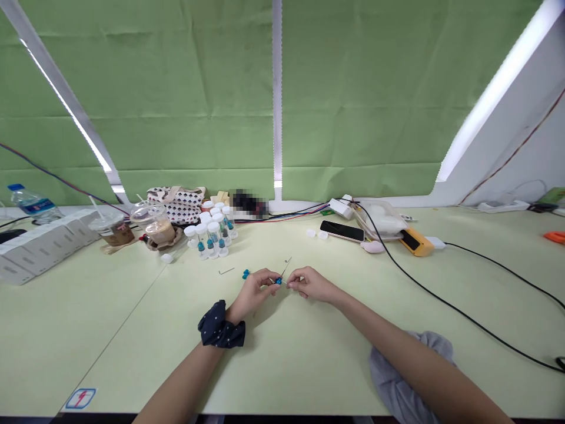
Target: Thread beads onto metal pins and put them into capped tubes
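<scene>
My left hand [255, 292] is pinched on a small blue bead [278, 281] just above the pale green table [132, 330]. My right hand [309, 283] is pinched on a thin metal pin or wire [286, 268] whose end meets the bead. Another blue bead [245, 274] lies on the table just left of my hands. A dark dotted scrunchie [220, 332] sits on my left wrist.
Several small clear vials with white caps [212, 232] stand behind the hands, with loose caps [316, 234] nearby. Two drink cups [132, 227], a phone [342, 231], a black cable [441, 300], a small bent wire [226, 271] and a grey cloth [397, 377] are also on the table.
</scene>
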Tool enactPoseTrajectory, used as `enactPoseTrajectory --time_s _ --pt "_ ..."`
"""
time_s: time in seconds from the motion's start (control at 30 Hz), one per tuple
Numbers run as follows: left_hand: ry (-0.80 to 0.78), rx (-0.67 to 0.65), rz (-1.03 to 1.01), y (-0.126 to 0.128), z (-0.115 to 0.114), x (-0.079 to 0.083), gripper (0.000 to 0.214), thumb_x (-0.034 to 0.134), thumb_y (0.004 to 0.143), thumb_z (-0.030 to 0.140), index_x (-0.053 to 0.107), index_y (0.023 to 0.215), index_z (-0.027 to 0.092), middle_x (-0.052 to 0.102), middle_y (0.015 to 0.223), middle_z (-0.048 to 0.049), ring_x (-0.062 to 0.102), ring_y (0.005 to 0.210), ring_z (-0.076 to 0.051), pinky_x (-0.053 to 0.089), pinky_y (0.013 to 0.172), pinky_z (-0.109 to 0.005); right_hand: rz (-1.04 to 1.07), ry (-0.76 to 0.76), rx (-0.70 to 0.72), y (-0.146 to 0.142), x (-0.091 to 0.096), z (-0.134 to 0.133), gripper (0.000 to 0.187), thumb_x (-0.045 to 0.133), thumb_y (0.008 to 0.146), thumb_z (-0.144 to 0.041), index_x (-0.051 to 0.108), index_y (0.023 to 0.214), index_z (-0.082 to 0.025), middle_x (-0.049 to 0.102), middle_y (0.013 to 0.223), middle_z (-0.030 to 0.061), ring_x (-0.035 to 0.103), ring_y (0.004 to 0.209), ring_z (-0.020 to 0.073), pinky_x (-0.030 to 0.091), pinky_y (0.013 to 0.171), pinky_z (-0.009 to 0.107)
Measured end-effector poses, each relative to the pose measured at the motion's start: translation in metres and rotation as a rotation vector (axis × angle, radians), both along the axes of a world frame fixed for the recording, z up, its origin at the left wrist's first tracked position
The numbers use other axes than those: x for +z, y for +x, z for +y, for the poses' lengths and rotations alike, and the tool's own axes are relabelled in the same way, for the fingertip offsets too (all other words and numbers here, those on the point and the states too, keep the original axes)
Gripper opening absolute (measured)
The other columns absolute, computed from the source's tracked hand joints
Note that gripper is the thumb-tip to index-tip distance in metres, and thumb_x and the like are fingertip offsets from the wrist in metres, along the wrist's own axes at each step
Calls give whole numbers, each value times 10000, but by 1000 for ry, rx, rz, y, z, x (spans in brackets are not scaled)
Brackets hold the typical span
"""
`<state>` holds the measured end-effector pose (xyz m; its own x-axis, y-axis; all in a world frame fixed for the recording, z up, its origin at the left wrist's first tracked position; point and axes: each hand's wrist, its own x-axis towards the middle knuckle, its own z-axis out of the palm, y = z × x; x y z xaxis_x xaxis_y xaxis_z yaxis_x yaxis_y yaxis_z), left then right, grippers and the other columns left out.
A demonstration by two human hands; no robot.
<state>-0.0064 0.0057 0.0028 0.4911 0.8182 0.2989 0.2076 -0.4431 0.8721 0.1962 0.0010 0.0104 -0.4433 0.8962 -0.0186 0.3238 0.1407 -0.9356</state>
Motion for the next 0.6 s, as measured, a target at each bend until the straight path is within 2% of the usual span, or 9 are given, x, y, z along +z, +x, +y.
enactPoseTrajectory --time_s 0.2,0.27,0.4,0.5,0.6 --pt "24 -26 63 -1 0 1 243 546 797 308 634 970 162 621 857 -71 578 619 -129 467 645 -289 -83 -28 54 0 -5 1 155 542 763 -289 610 752 -149 513 594 -29 431 427 64 333 426 195" --pt "6 -16 68 -1 0 0 238 544 796 304 629 967 162 627 845 -67 582 623 -133 467 643 -288 -145 66 5 -2 -7 0 130 536 771 -257 613 743 -156 533 604 -20 459 469 80 356 470 208" --pt "-23 64 41 -1 2 -3 230 566 776 290 622 956 158 640 869 -68 593 695 -151 465 663 -283 -300 379 -76 -6 -8 -3 127 514 767 -135 613 693 -167 574 694 16 514 635 122 381 590 237" --pt "-59 155 -39 -3 6 -3 233 587 757 298 622 938 156 646 868 -64 585 694 -146 464 668 -280 -415 397 -25 -7 -9 -7 163 494 764 -86 612 681 -163 584 717 26 523 657 123 375 596 229" --pt "-175 201 -192 -6 9 2 259 606 743 320 620 940 152 654 874 -69 594 730 -153 469 702 -286 -502 400 9 -8 -11 -11 167 482 766 -72 608 693 -154 595 742 31 532 678 119 367 604 216"
